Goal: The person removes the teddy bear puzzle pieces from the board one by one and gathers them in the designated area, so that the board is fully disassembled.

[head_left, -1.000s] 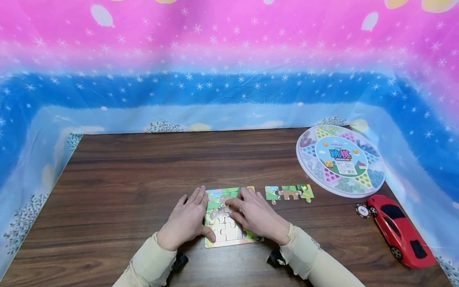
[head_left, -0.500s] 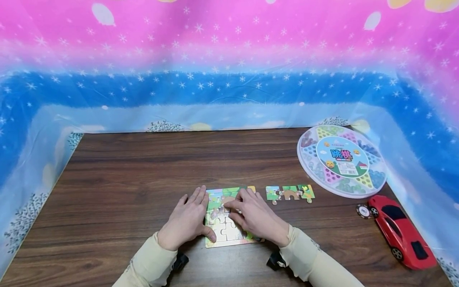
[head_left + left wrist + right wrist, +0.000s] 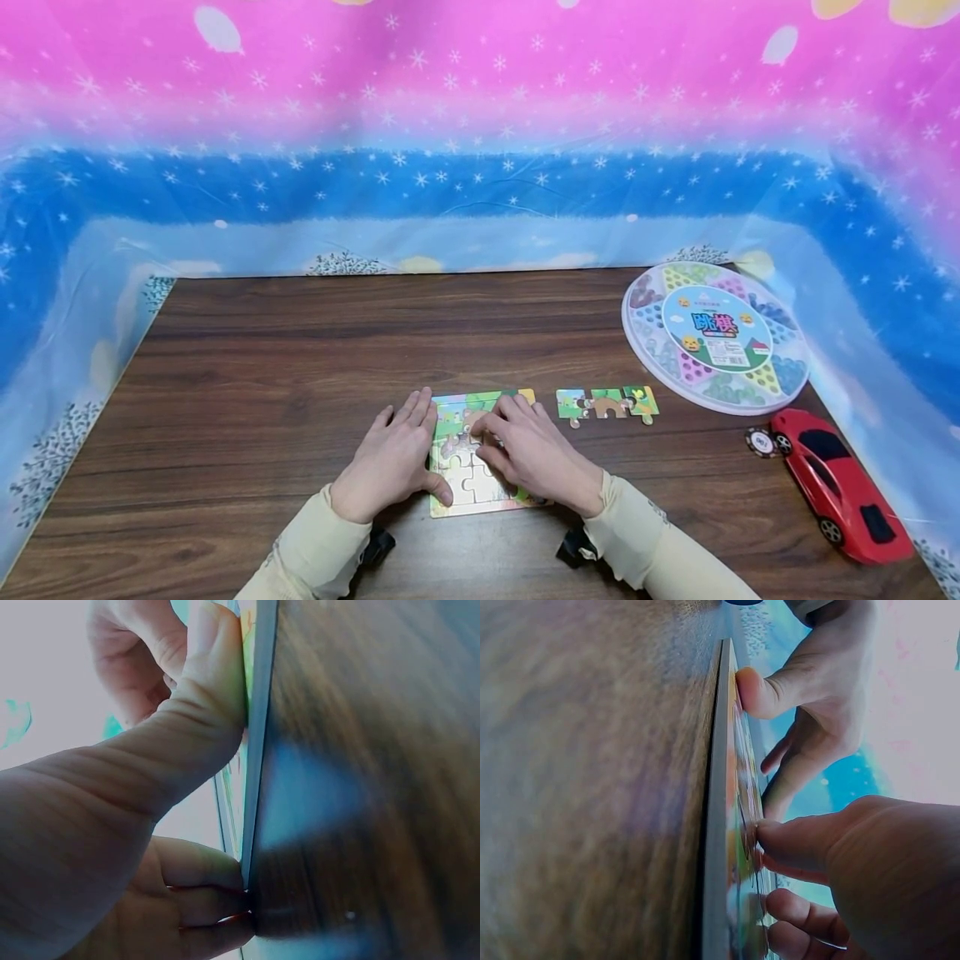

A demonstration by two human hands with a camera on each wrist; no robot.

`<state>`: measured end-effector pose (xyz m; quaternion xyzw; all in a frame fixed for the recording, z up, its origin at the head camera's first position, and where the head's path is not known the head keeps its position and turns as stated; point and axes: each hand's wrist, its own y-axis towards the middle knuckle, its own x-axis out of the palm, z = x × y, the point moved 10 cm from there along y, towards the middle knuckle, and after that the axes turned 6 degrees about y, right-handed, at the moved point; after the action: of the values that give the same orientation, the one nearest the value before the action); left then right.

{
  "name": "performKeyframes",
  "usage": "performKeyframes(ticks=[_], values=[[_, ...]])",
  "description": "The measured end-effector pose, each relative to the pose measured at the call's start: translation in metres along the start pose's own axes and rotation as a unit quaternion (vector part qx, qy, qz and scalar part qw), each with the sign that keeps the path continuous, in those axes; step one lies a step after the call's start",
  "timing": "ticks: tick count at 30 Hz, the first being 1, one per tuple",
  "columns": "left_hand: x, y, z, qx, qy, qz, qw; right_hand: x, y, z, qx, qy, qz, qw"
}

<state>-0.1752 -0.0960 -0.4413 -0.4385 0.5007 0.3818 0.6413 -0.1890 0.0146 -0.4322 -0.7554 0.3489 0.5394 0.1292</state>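
A jigsaw puzzle board [image 3: 487,506] with a cartoon picture lies on the table in front of me. My left hand [image 3: 390,462] rests along its left side, fingers extended at the edge and thumb on the near-left corner. Over the board's right half, my right hand [image 3: 543,457] has its thumb and bent index finger close together on a puzzle piece [image 3: 472,438] near the middle. In the right wrist view, the thumb tip [image 3: 769,834] meets the board's surface, and the other fingers curl down to it. The right hand hides part of the picture.
Three loose puzzle pieces [image 3: 609,405] lie in a row right of the board. Farther right are a round Chinese checkers box [image 3: 716,327], a poker chip [image 3: 761,442] and a red toy car [image 3: 843,487]. A patterned cloth [image 3: 480,187] surrounds the wooden table [image 3: 300,350].
Both hands stay in nearly the same place on the board. The right thumb and index finger shift only slightly; the loose pieces have not moved.
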Motion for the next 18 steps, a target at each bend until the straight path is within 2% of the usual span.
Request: performKeyframes(ticks=[9, 18], values=[[0.001, 0.0007, -0.0009, -0.002, 0.0, -0.002, 1.0, 0.0003, 0.0, 0.0002, 0.006, 0.008, -0.001, 1.0], [0.0011, 0.0007, -0.0003, -0.001, -0.001, -0.006, 1.0, -0.0033, -0.0002, -0.0034, -0.001, 0.029, 0.021, 0.9994]])
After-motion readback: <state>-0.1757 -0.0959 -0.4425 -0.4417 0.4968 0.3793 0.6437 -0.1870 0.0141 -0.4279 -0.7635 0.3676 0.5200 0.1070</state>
